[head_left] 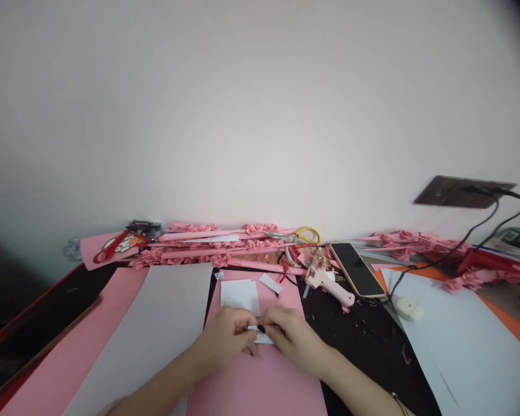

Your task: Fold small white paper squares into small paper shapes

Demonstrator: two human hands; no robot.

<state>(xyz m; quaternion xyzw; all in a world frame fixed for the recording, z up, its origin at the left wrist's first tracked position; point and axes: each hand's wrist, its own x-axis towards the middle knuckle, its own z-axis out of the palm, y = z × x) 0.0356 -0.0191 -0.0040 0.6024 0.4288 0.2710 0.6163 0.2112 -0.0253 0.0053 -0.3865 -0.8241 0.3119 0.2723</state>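
Note:
My left hand [230, 336] and my right hand [291, 336] meet over a pink sheet [260, 387]. Between their pinched fingertips is a small piece of white paper [264, 339], its upper edge seemingly folded or rolled. Fingers hide much of that piece. Just beyond my hands lies a stack of white paper squares [239, 293] on the pink sheet. To its right rests a small white paper strip [270, 283].
A pink glue gun [329, 284] and a phone [357, 270] lie at the right. Scissors [292, 236] rest on pink paper flower stems [199, 253] along the wall. Large white sheets [156, 329] flank the work area; a white charger [409, 308] and black cables are at right.

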